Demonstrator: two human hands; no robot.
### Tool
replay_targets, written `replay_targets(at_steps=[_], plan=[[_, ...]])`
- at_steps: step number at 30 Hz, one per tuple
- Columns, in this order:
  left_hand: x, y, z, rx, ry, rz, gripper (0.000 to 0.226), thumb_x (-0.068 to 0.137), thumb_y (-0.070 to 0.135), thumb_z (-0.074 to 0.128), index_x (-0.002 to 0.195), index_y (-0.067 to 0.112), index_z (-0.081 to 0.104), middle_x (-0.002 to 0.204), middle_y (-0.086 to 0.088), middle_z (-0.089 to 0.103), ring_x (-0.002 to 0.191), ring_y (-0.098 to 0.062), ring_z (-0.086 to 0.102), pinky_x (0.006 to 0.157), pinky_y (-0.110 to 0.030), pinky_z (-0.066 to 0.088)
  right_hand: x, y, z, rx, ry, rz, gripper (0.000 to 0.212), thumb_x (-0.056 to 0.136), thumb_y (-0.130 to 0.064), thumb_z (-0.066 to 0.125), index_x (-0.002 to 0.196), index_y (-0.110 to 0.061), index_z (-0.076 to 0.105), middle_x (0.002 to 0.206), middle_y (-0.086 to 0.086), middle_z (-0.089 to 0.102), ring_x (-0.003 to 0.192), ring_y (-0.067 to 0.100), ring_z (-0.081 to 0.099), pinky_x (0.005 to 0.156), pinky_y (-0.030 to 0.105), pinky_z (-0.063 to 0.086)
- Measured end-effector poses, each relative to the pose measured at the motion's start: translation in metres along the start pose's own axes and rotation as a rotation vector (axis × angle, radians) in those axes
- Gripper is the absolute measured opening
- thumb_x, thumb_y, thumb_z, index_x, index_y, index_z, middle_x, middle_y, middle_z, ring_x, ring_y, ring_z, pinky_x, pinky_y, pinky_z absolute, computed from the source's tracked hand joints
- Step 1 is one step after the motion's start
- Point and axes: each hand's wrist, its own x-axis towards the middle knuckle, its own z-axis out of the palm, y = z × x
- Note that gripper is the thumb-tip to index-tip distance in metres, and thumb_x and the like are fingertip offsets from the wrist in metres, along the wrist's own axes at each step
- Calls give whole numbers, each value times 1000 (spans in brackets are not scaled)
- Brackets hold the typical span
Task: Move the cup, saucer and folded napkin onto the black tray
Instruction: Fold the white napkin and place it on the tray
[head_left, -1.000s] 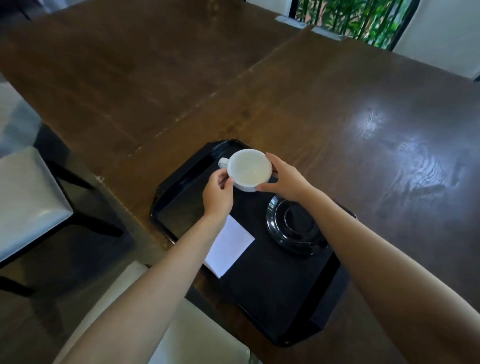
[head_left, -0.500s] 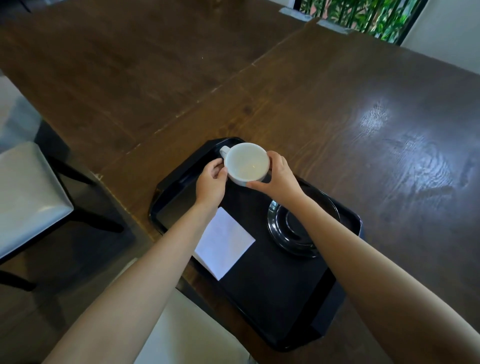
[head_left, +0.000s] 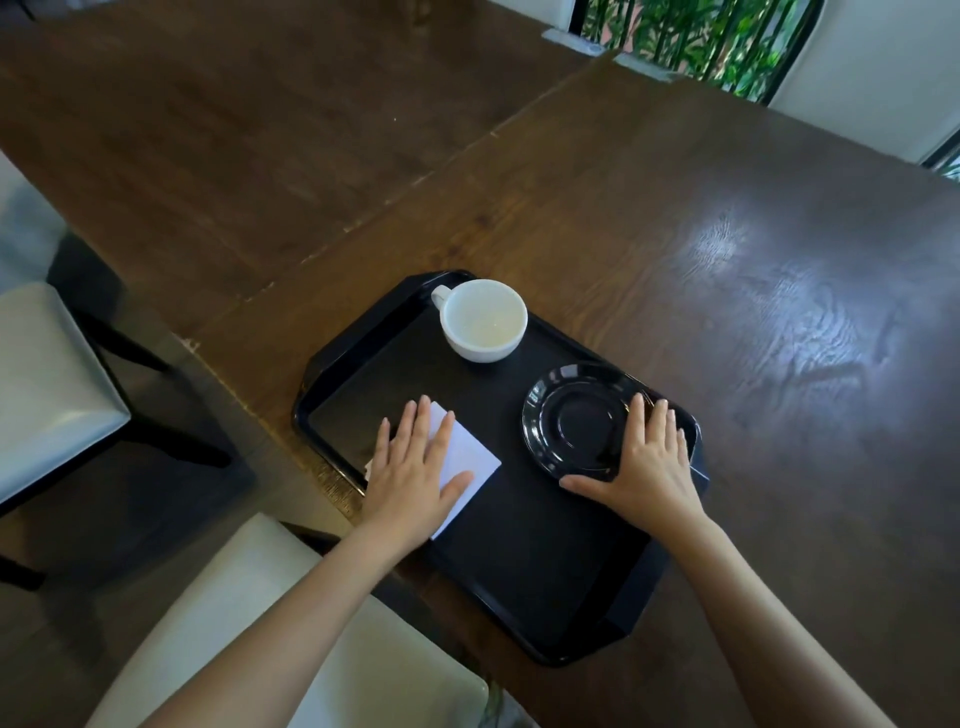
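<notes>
Black tray (head_left: 519, 571): cup (head_left: 484, 319), saucer (head_left: 576, 420), napkin (head_left: 467, 457) aboard; my left hand (head_left: 415, 470), right hand (head_left: 649, 467) flat, fingers spread, empty; saucer glossy, brittle: grip rim

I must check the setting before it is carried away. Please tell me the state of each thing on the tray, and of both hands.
cup: upright, empty, on the tray, nobody holds it
saucer: flat on the tray, nothing on it
folded napkin: flat at the tray's near left edge, partly under the left hand
black tray: on the table
left hand: open, flat on the napkin
right hand: open, fingers at the saucer's edge
</notes>
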Motion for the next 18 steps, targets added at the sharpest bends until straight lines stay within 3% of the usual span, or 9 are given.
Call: replay_targets(at_steps=[5,12,18], plan=[[-3,3,0,11,-9,16,79,81,65,-3,146,21,-13,157,-11,-14,144,-25,-16,114,-41,-11,-1,5,3,-8,16,-23,135,56,-79,61,147,-6,-8,157,22,-8,146,32,-7,119,43,1],[-5,14,1,-5,-21,34,74,90,61,14,147,19,-11,157,-12,-14,144,-26,-15,113,-42,-11,1,14,5,-15,-9,-37,135,55,-79,60,147,-8,-8,156,21,-9,146,32,-6,120,44,3],[0,18,-10,-26,-76,9,75,91,59,24,148,18,-5,158,-14,-7,145,-31,-7,116,-48,-2,3,15,-11,81,-56,-22,128,56,-75,64,149,-16,-2,156,22,-1,145,34,0,117,45,8]])
